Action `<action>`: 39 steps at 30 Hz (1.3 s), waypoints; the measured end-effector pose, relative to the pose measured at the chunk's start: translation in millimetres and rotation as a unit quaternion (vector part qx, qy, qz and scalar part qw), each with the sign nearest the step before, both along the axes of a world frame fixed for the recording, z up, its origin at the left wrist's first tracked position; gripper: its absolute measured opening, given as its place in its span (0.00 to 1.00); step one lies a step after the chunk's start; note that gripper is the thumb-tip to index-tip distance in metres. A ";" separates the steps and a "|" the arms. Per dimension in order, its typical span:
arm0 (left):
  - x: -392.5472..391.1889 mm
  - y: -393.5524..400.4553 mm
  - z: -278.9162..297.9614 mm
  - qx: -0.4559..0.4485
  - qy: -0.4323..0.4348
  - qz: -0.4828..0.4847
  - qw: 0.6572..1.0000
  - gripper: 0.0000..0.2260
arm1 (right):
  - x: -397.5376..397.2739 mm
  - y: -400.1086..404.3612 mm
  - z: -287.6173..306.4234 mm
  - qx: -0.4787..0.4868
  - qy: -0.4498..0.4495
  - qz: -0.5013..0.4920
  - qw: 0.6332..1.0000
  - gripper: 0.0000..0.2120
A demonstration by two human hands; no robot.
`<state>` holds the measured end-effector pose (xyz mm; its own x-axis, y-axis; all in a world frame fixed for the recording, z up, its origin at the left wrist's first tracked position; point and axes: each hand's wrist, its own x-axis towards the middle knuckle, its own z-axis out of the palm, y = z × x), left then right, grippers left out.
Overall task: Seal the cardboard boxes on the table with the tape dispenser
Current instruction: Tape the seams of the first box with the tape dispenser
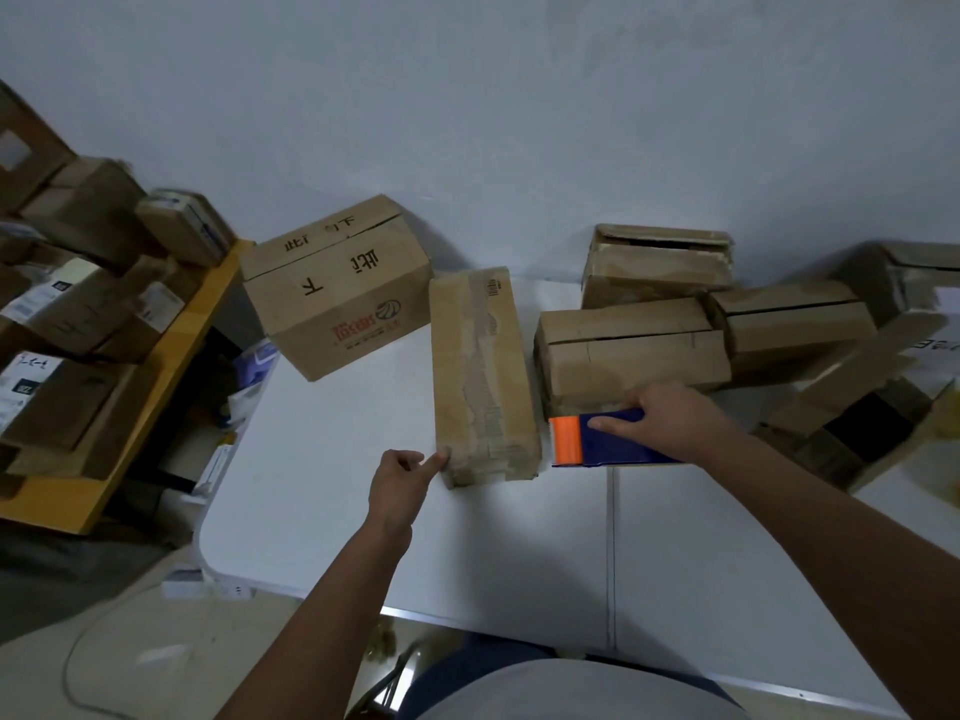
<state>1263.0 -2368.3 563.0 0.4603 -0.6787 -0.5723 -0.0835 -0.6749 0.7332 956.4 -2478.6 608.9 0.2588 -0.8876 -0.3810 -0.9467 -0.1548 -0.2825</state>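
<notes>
Right hand (pixel 670 413) is gripping the tape dispenser (pixel 602 441) at centre frame; left hand (pixel 402 472), fingers curled, is touching the long box (pixel 480 376) — taped already. Boxes (pixel 631 350) right of centre — seams still open.

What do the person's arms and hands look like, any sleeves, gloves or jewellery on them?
Both forearms are bare right down to the bottom edge of the picture, with no sleeves in view. The left hand and the right hand wear no gloves, and no watch, bracelet or ring shows on either.
</notes>
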 end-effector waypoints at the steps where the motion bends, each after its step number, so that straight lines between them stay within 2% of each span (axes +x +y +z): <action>1: -0.6 0.0 -0.3 0.000 0.000 0.003 1.000 0.20 | 0.5 -0.8 -1.3 0.003 0.003 0.002 1.000 0.30; 10: 15.1 -9.3 1.2 -0.001 -0.036 0.009 0.999 0.17 | 17.9 -0.1 -16.5 0.013 0.048 0.015 0.999 0.33; 20: 32.2 -15.3 -0.3 0.031 -0.011 -0.038 0.999 0.20 | 22.3 3.7 -28.9 0.029 0.017 0.016 0.999 0.29; 23: 38.1 -17.8 3.7 0.055 -0.058 -0.091 0.993 0.19 | 25.7 3.1 -29.2 0.025 0.019 0.020 0.999 0.29; 26: 39.2 -19.2 7.0 0.068 -0.153 -0.094 0.981 0.26 | 30.6 4.2 -32.3 0.007 0.029 0.021 0.999 0.29; 28: 33.3 -13.1 12.3 0.003 -0.284 -0.120 0.951 0.27 | 31.5 5.1 -34.6 -0.001 0.030 0.017 0.999 0.29; 30: 24.8 -6.0 15.7 -0.154 -0.387 -0.233 0.879 0.24 | 30.1 5.6 -35.1 -0.005 0.021 0.010 1.000 0.28; 31: 20.1 -3.8 14.1 -0.218 -0.396 -0.328 0.830 0.22 | 28.9 5.7 -34.9 -0.003 0.015 0.007 1.000 0.28; 32: 15.8 -1.8 10.1 -0.246 -0.388 -0.430 0.777 0.22 | 27.5 5.8 -34.6 0.001 0.011 0.006 1.000 0.27; 33: 12.5 0.5 5.0 -0.236 -0.383 -0.512 0.732 0.23 | 26.3 5.9 -34.3 0.006 0.006 0.004 1.000 0.27; 34: 11.6 2.6 -0.6 -0.206 -0.381 -0.561 0.705 0.23 | 25.0 6.0 -33.7 0.011 0.000 0.003 1.000 0.27; 36: 19.5 3.5 -9.4 -0.169 -0.383 -0.593 0.688 0.24 | 22.8 6.7 -32.4 0.018 -0.014 0.002 1.000 0.25; 39: 29.8 -8.2 -3.3 -0.207 -0.396 -0.590 0.672 0.24 | 20.4 8.7 -32.5 0.030 -0.028 -0.003 0.999 0.25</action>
<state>1292.8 -2376.5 559.7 -0.4892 -0.8646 -0.1151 -0.8571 0.4520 0.2471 976.8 -2470.0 576.5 0.2764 -0.8648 -0.4193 -0.9299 -0.1304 -0.3441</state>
